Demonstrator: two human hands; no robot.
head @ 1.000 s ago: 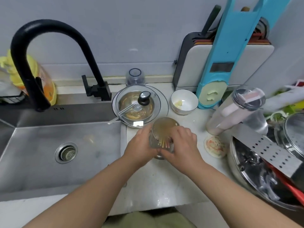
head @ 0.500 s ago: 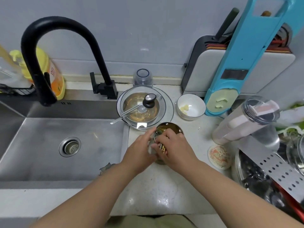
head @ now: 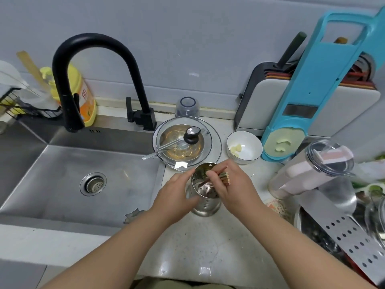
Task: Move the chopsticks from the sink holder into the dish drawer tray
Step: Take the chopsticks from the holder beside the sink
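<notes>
Since half a second ago our right hand (head: 235, 186) has raised the chopsticks (head: 223, 178) partway out of the holder (head: 205, 202); the left hand (head: 177, 192) grips its wall. They slant, ends up-right, tips inside. The holder stands on the speckled worktop (head: 187, 247), right of the sink (head: 73, 184).
</notes>
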